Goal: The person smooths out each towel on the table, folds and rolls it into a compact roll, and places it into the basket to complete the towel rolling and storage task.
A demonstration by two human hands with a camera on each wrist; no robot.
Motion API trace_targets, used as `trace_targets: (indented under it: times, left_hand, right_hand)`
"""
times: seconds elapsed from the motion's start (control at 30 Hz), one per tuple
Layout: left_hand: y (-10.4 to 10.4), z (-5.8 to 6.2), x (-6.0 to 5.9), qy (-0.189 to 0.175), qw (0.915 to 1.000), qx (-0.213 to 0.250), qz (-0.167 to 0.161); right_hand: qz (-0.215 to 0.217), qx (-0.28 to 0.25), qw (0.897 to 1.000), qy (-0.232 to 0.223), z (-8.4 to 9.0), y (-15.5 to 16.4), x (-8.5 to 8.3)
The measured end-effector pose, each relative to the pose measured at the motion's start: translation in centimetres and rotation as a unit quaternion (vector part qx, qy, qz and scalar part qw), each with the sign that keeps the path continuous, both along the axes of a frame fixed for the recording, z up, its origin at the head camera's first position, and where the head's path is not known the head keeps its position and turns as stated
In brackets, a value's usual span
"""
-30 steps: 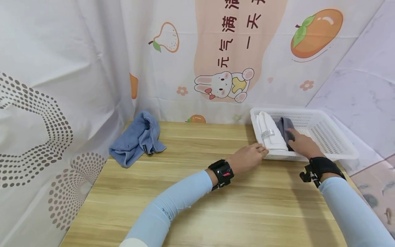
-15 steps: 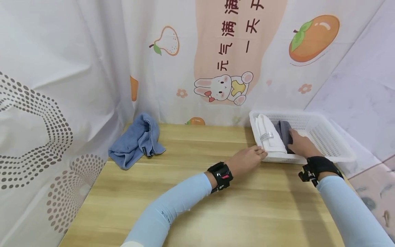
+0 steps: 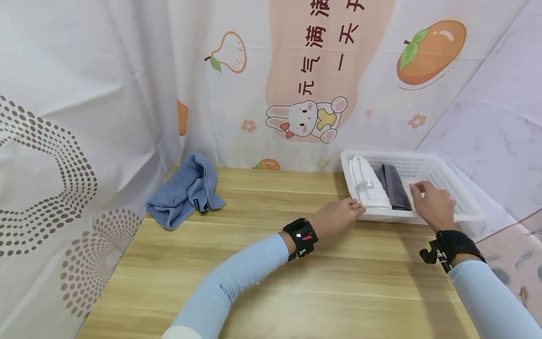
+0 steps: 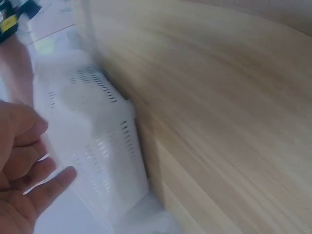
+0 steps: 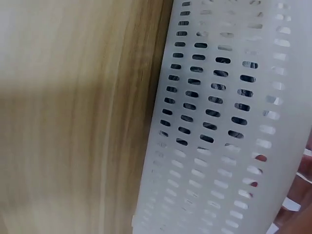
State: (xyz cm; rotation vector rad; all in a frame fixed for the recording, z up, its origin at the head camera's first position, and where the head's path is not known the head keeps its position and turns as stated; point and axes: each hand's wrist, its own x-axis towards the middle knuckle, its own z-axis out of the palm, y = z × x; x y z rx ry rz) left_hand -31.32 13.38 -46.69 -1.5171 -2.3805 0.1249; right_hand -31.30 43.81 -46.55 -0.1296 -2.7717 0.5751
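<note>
The white perforated basket [image 3: 444,186] sits at the far right of your wooden table [image 3: 271,263], against the printed curtain [image 3: 296,70]. Inside it, at the left end, a folded white towel [image 3: 370,188] lies beside a folded grey towel [image 3: 394,193], the two touching. Your left hand [image 3: 338,217] rests on the table at the basket's near left corner, fingers straight and lightly spread, tips against the wall. Your right hand [image 3: 433,205] hangs over the basket's near rim just right of the grey towel, fingers loosely bent and holding nothing. A crumpled blue towel [image 3: 186,190] lies well apart at the table's far left.
</note>
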Motion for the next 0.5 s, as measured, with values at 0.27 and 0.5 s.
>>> trace_targets:
  times: [0.27,0.5]
  left_hand:
    - [-7.8,0.8,-1.0,-0.113,0.9927,0.033,-0.024]
    - [-25.4,0.4,-1.9,-0.02,0.9711,0.131,0.198]
  right_hand:
    - [0.001,0.0,0.973,0.232,-1.8,-3.8,2.4]
    - [0.099,0.026,0.924,0.368,-2.0,-8.3,3.3]
